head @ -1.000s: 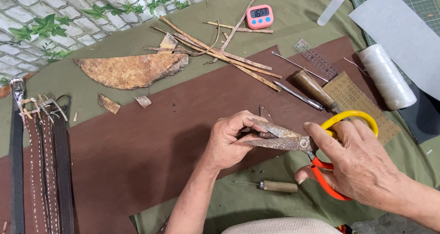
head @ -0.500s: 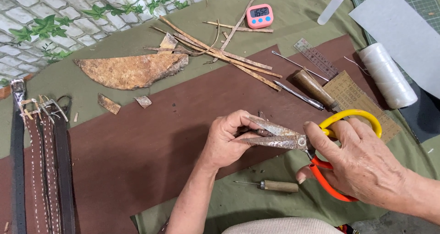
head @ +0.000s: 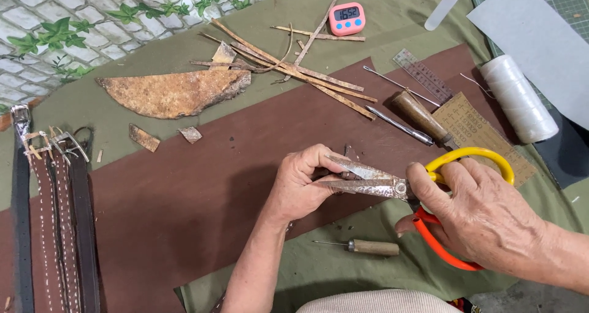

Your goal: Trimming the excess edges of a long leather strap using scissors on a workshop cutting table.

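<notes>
My right hand [head: 485, 218] grips large scissors [head: 374, 181] by their yellow and orange handles; the worn metal blades point left and stand slightly apart. My left hand [head: 304, 187] pinches a small dark leather piece [head: 351, 153] at the blade tips, so the piece is mostly hidden by fingers and blades. Both hands hover over a big brown leather sheet [head: 184, 190] lying on an olive cloth [head: 319, 270].
An awl with a wooden handle [head: 368, 247] lies below my hands. Leather offcut [head: 178, 92], thin strips [head: 294, 67], pink timer [head: 346, 18], metal tools [head: 417, 113], white thread spool [head: 518, 98] and grey paper [head: 540, 37] sit farther back. Stitched belts [head: 52, 221] lie at the left.
The hands and scissors have stayed almost in place; the blades have shifted only slightly around the small piece.
</notes>
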